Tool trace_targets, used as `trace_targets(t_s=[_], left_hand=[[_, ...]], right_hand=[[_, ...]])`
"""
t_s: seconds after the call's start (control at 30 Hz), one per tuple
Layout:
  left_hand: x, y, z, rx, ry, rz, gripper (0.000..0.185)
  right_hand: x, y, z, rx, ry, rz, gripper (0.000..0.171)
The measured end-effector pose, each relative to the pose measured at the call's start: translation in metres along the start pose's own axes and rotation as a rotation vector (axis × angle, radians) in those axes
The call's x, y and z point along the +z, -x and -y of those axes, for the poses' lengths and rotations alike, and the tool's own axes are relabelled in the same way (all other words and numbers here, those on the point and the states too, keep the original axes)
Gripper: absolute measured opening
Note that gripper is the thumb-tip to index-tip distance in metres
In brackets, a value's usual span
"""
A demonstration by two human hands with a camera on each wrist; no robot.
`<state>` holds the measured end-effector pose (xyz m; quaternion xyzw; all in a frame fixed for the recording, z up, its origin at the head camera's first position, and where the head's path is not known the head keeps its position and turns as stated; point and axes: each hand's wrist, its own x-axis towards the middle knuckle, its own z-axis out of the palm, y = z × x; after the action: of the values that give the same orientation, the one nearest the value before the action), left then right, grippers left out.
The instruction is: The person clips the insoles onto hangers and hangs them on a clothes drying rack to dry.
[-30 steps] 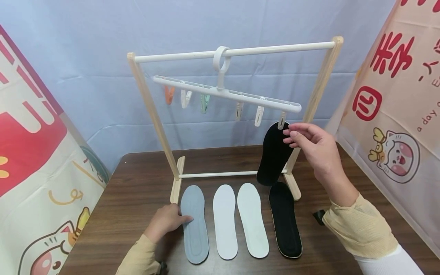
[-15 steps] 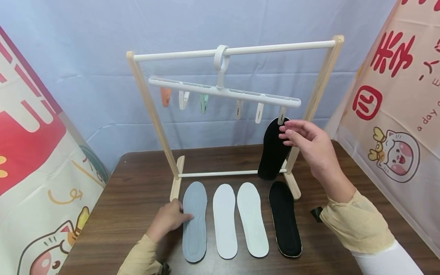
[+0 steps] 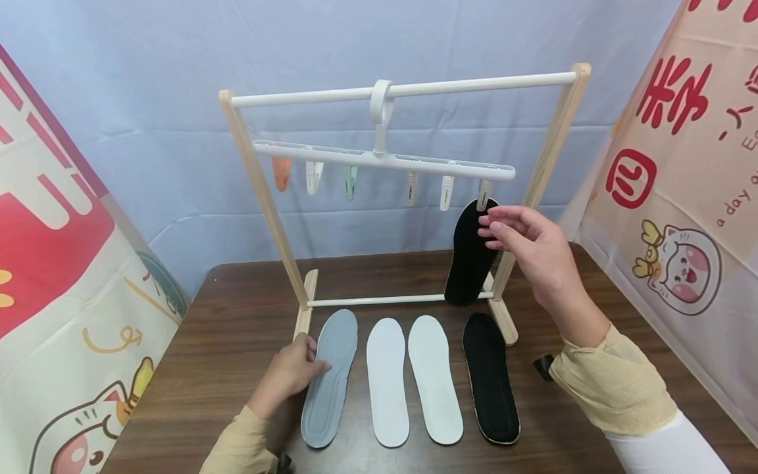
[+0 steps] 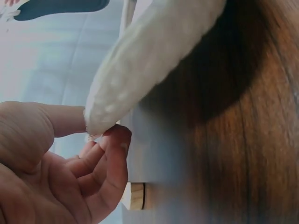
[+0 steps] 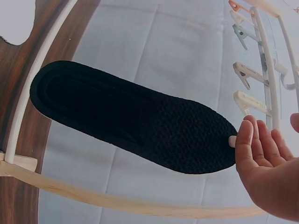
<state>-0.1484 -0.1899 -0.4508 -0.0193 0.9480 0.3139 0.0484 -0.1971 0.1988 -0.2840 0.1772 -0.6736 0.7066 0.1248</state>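
A grey insole (image 3: 331,378) is pinched at its left edge between the thumb and fingers of my left hand (image 3: 293,368). In the left wrist view this insole (image 4: 145,70) is tilted up off the table, its pale underside showing. A black insole (image 3: 470,257) hangs toe up from the rightmost clothespin (image 3: 483,195) of the white hanger (image 3: 385,160). My right hand (image 3: 535,247) is beside its top with loosely bent fingers, holding nothing. From the right wrist, the fingertips are close to the clothespin on the black insole (image 5: 135,116); whether they touch cannot be told.
Two white insoles (image 3: 387,382) and another black insole (image 3: 490,378) lie on the brown table (image 3: 237,316). The wooden stand's white top bar (image 3: 474,85) carries the hanger. Orange, white and green clothespins (image 3: 351,182) hang along the hanger's left half.
The grey insole has turned clockwise and lifted in my left hand. The hanger has swung slightly, its left end lower and right end higher. My right hand has shifted slightly left.
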Motion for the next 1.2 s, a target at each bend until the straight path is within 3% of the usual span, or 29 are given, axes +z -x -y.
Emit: trace_targets(t_s=[0.77, 1.03, 1.2], left_hand=[[-0.003, 0.000, -0.011, 0.029, 0.032, -0.036, 0.028], [-0.004, 0.000, -0.016, 0.073, 0.038, -0.056, 0.025], [-0.004, 0.000, -0.020, 0.115, 0.047, -0.079, 0.022]], right_hand=[[0.006, -0.010, 0.008, 0.043, 0.065, 0.005, 0.034], [0.011, -0.014, 0.010, 0.077, 0.155, -0.017, 0.036], [0.012, -0.016, 0.009, 0.066, 0.140, -0.006, 0.031]])
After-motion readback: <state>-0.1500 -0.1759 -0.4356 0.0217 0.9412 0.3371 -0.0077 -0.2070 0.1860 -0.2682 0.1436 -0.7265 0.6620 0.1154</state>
